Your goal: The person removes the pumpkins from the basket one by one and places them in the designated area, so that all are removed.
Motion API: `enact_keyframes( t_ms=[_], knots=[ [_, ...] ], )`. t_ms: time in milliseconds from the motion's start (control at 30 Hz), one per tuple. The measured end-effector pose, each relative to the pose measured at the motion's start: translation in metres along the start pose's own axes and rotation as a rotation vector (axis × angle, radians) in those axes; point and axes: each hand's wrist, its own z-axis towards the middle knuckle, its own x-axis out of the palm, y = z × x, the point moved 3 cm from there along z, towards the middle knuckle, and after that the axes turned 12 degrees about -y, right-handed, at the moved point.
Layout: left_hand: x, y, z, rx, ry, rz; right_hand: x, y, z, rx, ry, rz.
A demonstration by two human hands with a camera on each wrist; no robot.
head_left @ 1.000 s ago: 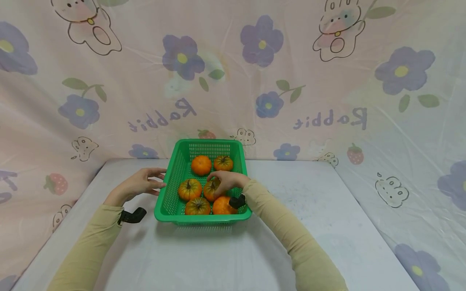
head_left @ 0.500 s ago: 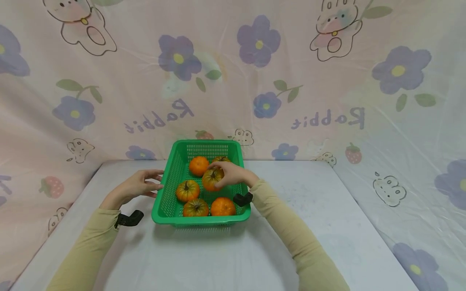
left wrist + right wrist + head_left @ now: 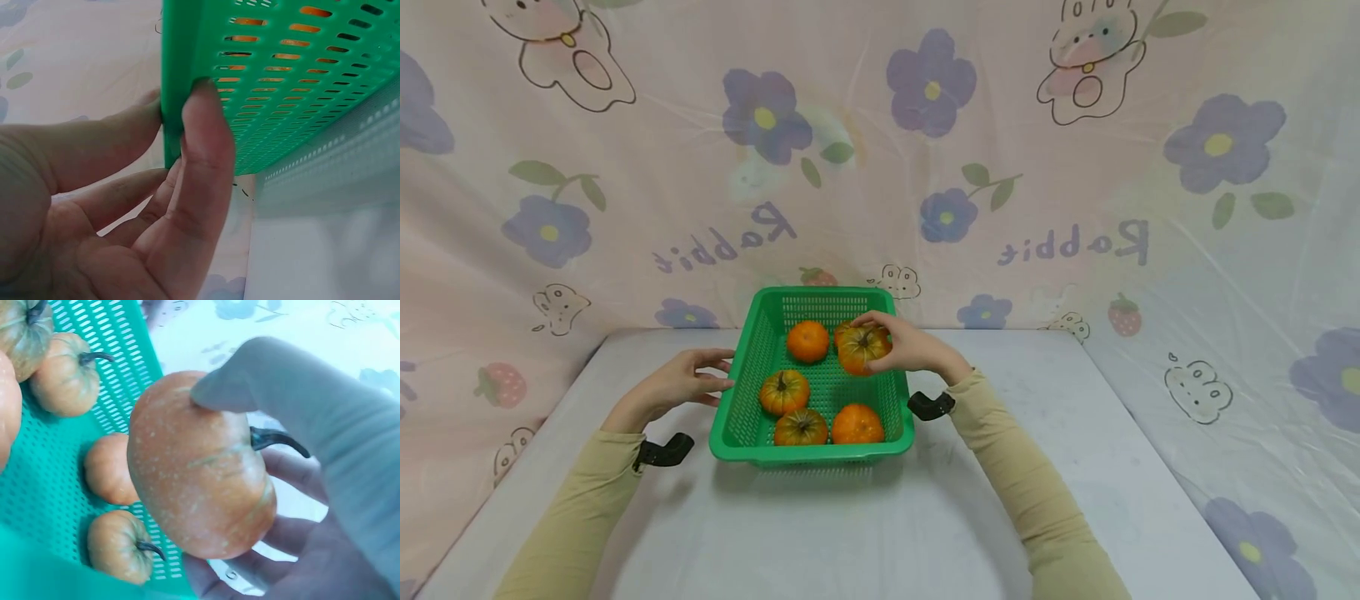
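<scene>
A green plastic basket (image 3: 812, 455) holds several small orange pumpkins, some streaked with green. My right hand (image 3: 913, 346) grips one streaked pumpkin (image 3: 860, 352) above the basket's right far part. In the right wrist view, the thumb presses one side of this pumpkin (image 3: 197, 472), the fingers wrap the other, and its dark stem points toward the palm. At the basket's left side, my left hand (image 3: 681, 387) pinches the rim. The left wrist view has the thumb against the rim's edge and a fingertip (image 3: 206, 103) tucked beneath it, on the perforated wall.
Inside the basket, a plain orange pumpkin (image 3: 808, 342) sits far left, with another pumpkin partly hidden behind the held one. A streaked pumpkin (image 3: 784, 392) lies mid-left; a streaked one (image 3: 801, 428) and an orange one (image 3: 857, 425) are near the front. A printed curtain (image 3: 865, 167) backs the white table (image 3: 820, 533).
My right hand has lifted the streaked pumpkin from the basket's middle and carried it right and away from me. My left hand stays at the rim.
</scene>
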Motion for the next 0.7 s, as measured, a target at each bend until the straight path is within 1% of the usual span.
enact_keyframes(
  t_ms=[167, 300, 500, 700],
  knots=[
    [0.001, -0.002, -0.002, 0.0, 0.0, -0.008, -0.015, -0.002, -0.009, -0.013, -0.046, 0.054],
    [0.001, -0.002, -0.002, 0.002, -0.002, -0.004, -0.025, -0.006, -0.018, 0.0, -0.077, 0.094],
    [0.001, -0.001, -0.002, 0.012, -0.003, 0.013, -0.034, -0.014, -0.031, 0.021, -0.105, 0.115],
    [0.001, -0.001, -0.002, 0.011, 0.002, -0.008, -0.046, 0.005, -0.048, 0.037, -0.127, 0.147]
  ],
)
